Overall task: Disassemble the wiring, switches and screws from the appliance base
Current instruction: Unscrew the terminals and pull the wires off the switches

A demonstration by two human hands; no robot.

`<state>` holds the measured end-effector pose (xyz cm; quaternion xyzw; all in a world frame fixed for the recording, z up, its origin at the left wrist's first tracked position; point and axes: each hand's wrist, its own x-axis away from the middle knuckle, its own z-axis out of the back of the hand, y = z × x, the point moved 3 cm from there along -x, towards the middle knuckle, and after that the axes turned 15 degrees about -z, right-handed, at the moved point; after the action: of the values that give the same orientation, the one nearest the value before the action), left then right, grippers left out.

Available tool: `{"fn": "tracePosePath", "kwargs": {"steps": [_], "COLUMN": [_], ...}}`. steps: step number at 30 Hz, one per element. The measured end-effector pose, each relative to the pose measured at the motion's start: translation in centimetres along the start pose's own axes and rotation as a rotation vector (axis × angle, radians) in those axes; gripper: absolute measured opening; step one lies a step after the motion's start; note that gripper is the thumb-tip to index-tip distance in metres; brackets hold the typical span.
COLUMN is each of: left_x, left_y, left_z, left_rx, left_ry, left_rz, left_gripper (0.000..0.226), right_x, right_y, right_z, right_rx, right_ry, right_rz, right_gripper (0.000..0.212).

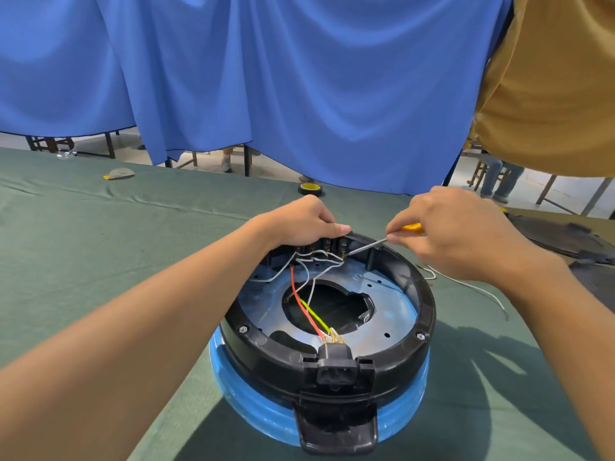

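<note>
A small grey scrap lies at the upper left of the frame on the green table cover, and a blue curtain hangs behind the table. Further along, near the table's far edge at the middle of the frame, sits a roll of tape, black with a yellow core, just beyond my knuckles.

My left hand is curled over the far rim of the base and grips it, my fingers wrapped down over the row of switches inside that rim. The base itself fills the lower centre of the frame: a black ring on a blue body, with a metal plate inside it. White wires trail from the switches across the plate. A red wire and a yellow-green wire run down to the plug socket at the near rim. One bolt sits on the left of the ring.

My right hand pinches the screwdriver at the top of its shaft, the yellow handle tucked behind my fingers. Its tip touches the terminals at the right end of the switches.

To the right, a loose white wire lies on the cloth just beside the base. A dark round cover rests at the right edge, and a person in a tan shirt fills the upper right corner.
</note>
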<state>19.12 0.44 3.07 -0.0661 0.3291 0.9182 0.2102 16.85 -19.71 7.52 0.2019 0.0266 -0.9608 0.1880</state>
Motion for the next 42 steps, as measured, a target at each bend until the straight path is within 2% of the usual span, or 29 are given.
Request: {"fn": "tracePosePath", "kwargs": {"steps": [3, 6, 9, 12, 14, 18, 22, 27, 34, 42], "left_x": [0.1, 0.2, 0.5, 1.1, 1.8, 2.9, 3.1, 2.9, 2.9, 3.4], "left_y": [-0.4, -0.5, 0.1, 0.3, 0.0, -0.8, -1.7, -2.3, -2.6, -3.3], "left_z": [0.2, 0.6, 1.6, 2.8, 3.0, 2.4, 2.0, 1.9, 2.1, 1.4], "left_rx": [0.048, 0.101, 0.118, 0.03, 0.054, 0.156, 0.219, 0.26, 0.232, 0.379], "left_ry": [0.063, 0.157, 0.129, 0.011, -0.012, 0.006, 0.024, 0.009, -0.057, -0.028], "left_rz": [0.041, 0.041, 0.018, 0.036, 0.058, 0.07, 0.07, 0.082, 0.003, -0.003], "left_gripper": [0.031, 0.021, 0.016, 0.017, 0.02, 0.022, 0.025, 0.026, 0.028, 0.029], "right_x": [-0.3, -0.9, -1.1, -0.8, -0.8, -0.8, -1.0, -1.2, -0.8, -0.4], "right_y": [-0.2, -0.6, -1.2, -1.7, -1.6, -1.5, -1.8, -2.1, -2.4, -3.7], "right_z": [0.8, 1.6, 1.7, 0.6, 0.2, -0.1, -0.9, -1.5, -1.4, -0.8], "right_rx": [-0.003, -0.116, -0.209, -0.208, -0.211, -0.245, -0.231, -0.154, -0.086, 0.097], "right_ry": [-0.104, -0.155, -0.144, -0.157, -0.147, -0.13, -0.09, -0.023, 0.057, 0.148], "right_rz": [-0.069, -0.103, -0.109, -0.081, -0.073, -0.062, -0.053, -0.025, 0.006, 0.047], "right_gripper": [0.009, 0.02, 0.024, 0.024, 0.022, 0.021, 0.01, 0.013, 0.015, 0.019]}}
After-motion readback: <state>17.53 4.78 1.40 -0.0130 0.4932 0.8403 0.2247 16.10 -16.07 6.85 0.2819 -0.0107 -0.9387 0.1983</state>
